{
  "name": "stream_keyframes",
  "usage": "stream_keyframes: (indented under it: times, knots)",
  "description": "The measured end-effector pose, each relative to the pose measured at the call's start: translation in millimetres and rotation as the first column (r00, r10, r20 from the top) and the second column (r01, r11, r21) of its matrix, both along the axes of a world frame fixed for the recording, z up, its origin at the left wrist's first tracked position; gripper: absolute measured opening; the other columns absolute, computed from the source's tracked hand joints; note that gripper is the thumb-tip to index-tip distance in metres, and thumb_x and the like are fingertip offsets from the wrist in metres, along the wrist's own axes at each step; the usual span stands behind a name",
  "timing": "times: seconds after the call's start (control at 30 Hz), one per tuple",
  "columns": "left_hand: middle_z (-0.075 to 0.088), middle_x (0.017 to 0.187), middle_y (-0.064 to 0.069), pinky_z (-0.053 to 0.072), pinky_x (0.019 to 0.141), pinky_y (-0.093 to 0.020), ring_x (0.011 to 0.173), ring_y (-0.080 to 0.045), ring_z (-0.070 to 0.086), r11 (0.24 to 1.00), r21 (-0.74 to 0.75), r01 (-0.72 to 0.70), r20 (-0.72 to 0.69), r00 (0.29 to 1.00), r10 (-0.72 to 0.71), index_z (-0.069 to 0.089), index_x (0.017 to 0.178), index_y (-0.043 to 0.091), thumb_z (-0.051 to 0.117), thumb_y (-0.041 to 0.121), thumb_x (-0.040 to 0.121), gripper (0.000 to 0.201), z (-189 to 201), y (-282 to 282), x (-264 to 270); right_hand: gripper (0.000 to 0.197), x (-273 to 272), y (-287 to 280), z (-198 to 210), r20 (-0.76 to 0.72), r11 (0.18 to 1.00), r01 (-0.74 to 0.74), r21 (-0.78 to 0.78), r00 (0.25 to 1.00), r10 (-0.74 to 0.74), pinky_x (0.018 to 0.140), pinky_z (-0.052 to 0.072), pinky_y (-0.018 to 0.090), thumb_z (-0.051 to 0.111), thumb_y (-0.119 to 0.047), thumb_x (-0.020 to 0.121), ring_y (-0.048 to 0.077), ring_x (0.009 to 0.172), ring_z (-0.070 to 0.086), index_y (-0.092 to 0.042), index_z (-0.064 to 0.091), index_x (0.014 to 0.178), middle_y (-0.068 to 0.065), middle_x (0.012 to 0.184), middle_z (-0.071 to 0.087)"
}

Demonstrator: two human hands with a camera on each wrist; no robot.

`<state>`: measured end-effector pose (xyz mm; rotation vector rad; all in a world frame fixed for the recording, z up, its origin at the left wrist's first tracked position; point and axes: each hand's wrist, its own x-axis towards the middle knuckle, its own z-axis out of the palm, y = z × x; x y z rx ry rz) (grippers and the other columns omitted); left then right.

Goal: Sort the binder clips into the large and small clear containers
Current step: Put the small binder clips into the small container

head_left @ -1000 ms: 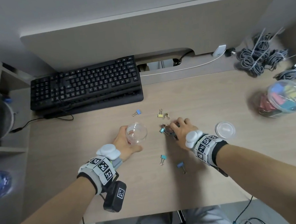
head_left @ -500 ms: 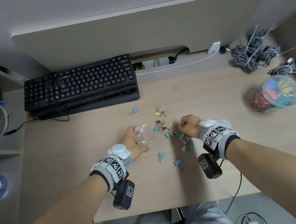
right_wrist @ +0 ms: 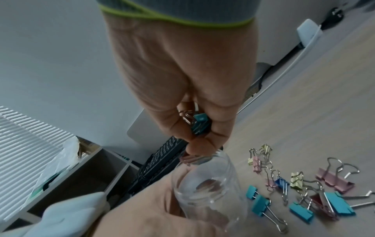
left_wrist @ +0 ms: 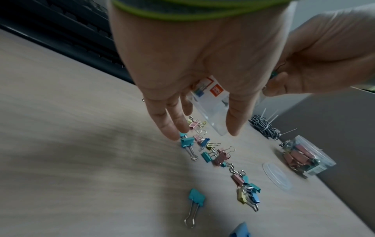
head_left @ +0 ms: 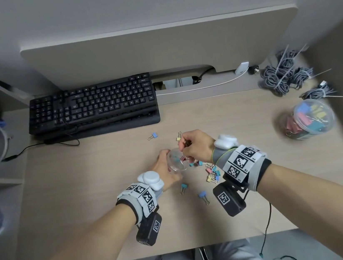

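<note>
Since a moment ago my right hand [head_left: 196,146] rose, clutching small teal binder clips [right_wrist: 199,124] above the tilted small clear plastic container [head_left: 175,161] gripped by my left hand [head_left: 165,170].

Loose clips [head_left: 211,173] clutter desk [head_left: 86,184] centre; keyboard [head_left: 92,106] blocks far-left.

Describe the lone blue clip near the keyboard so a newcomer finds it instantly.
Start at the black keyboard on the desk. Just in front of its right end lies one small blue binder clip. It sits alone, apart from the scattered pile beside the hands.
</note>
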<state>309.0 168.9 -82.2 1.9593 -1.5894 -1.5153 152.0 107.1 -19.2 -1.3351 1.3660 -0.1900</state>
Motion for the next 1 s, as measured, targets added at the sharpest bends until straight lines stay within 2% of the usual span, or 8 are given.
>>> stream_keyframes:
  times: [0.17,0.27,0.4,0.5,0.6,0.7,0.83,1.0]
  knots:
    - [0.058,0.112,-0.01,0.039,0.049,-0.005,0.074,-0.005,0.052,0.999,-0.024,-0.032,-0.05,0.998,0.031,0.039,0.131,0.012,0.074,0.008,0.078,0.065,5.1,1.0,-4.6,0.017,3.9,2.3,9.3,-0.026,0.998,-0.067,-0.016,0.997,0.067,0.059,0.055,0.059,0.057,-0.002,0.078,0.034,0.067,0.071,-0.018,0.062,0.074,0.012,0.077,0.069]
    - [0.059,0.108,-0.005,0.039,0.05,-0.005,0.075,-0.003,0.052,0.999,-0.04,-0.033,-0.043,0.999,0.032,0.04,0.128,0.013,0.076,0.01,0.075,0.064,6.7,0.4,-4.6,0.003,6.4,2.4,15.2,-0.041,0.99,-0.115,-0.08,0.993,0.112,0.057,0.057,0.044,0.064,-0.017,0.083,0.025,0.069,0.068,-0.016,0.067,0.085,0.009,0.086,0.072]
    - [0.058,0.105,0.001,0.039,0.052,-0.004,0.075,0.0,0.052,0.998,-0.06,-0.028,-0.032,0.999,0.026,0.04,0.13,0.013,0.079,0.013,0.074,0.068,8.1,-3.6,0.7,0.014,6.3,-0.4,19.0,-0.09,0.973,-0.173,-0.153,0.983,0.16,0.061,0.057,0.039,0.057,-0.026,0.092,0.025,0.075,0.068,-0.017,0.068,0.095,0.002,0.088,0.072]
    - [0.055,0.118,0.003,0.039,0.056,-0.007,0.084,-0.01,0.057,0.998,-0.065,-0.015,-0.038,0.999,0.013,0.038,0.135,0.014,0.08,0.017,0.075,0.073,8.0,-5.1,5.6,0.014,1.2,-5.1,17.0,-0.066,0.971,-0.155,-0.182,0.987,0.146,0.074,0.058,0.04,0.053,-0.022,0.094,0.028,0.084,0.069,-0.02,0.066,0.091,0.002,0.084,0.071]
    - [0.055,0.123,0.003,0.043,0.075,-0.02,0.1,-0.018,0.058,0.998,-0.061,-0.033,-0.026,0.999,0.032,0.038,0.135,0.016,0.083,0.019,0.072,0.077,3.3,-4.6,11.1,0.013,-11.9,-11.9,2.4,-0.052,0.983,-0.066,-0.173,0.997,0.057,0.08,0.057,0.042,0.054,-0.022,0.093,0.027,0.083,0.069,-0.02,0.066,0.089,0.004,0.086,0.071]
    - [0.059,0.117,-0.002,0.044,0.071,-0.022,0.095,-0.022,0.06,0.998,-0.053,-0.047,-0.021,0.999,0.046,0.038,0.134,0.015,0.082,0.016,0.071,0.077,-2.1,-3.5,16.6,0.013,-34.3,-13.9,-26.5,-0.22,0.984,-0.075,-0.16,0.975,0.039,0.082,0.056,0.044,0.057,-0.025,0.092,0.027,0.087,0.066,-0.017,0.065,0.099,0.005,0.097,0.068]
    - [0.058,0.118,-0.002,0.043,0.065,-0.011,0.098,-0.022,0.061,0.996,-0.05,-0.075,-0.025,0.997,0.074,0.038,0.134,0.015,0.083,0.015,0.071,0.078,-4.5,1.0,22.3,0.057,-59.4,0.8,-58.5,-0.591,0.952,-0.298,0.069,0.757,0.28,0.078,0.053,0.04,0.064,-0.039,0.085,0.03,0.098,0.061,-0.016,0.043,0.133,0.009,0.126,0.05]
    - [0.058,0.119,-0.001,0.044,0.064,-0.012,0.096,-0.02,0.061,0.997,-0.032,-0.075,-0.014,0.997,0.074,0.037,0.134,0.016,0.083,0.017,0.072,0.077,-6.7,6.5,30.7,0.091,-49.9,26.3,-85.4,-0.747,0.885,-0.428,0.183,0.525,0.408,0.063,0.04,0.034,0.081,-0.047,0.067,0.031,0.101,0.064,-0.026,0.028,0.138,0.005,0.136,0.028]
